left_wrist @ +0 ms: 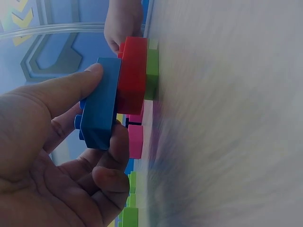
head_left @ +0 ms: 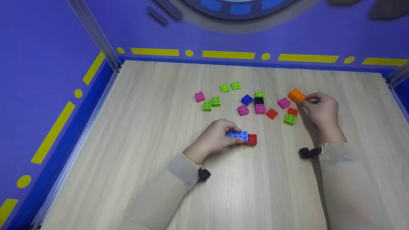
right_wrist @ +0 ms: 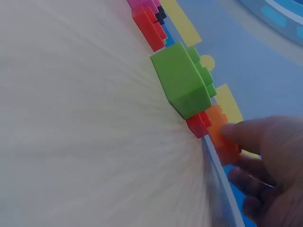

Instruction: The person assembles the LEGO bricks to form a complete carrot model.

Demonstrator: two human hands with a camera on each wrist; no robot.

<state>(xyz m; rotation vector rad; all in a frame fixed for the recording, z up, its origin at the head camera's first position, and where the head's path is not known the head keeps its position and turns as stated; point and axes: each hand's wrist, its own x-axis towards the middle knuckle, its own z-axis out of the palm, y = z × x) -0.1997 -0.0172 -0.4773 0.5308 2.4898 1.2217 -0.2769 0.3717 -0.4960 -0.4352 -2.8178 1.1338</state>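
My left hand (head_left: 220,135) pinches a blue brick (head_left: 237,135) between thumb and fingers. A red brick (head_left: 252,139) is joined beneath it, offset to the right; in the left wrist view the red brick (left_wrist: 132,75) sits against the blue one's (left_wrist: 102,101) underside. Farther right, my right hand (head_left: 322,108) grips an orange brick (head_left: 296,95) at its right end, thumb on the near side. In the right wrist view the orange brick (right_wrist: 221,137) shows between thumb and fingers, partly behind a green brick (right_wrist: 182,80).
Near the right hand lie a pink brick (head_left: 284,103), a green brick (head_left: 289,119) and a flat red piece (head_left: 271,114). Behind the left hand are a dark blue brick (head_left: 247,99), a black one (head_left: 259,100) and several green and pink bricks. Blue panels (head_left: 223,38) border the table.
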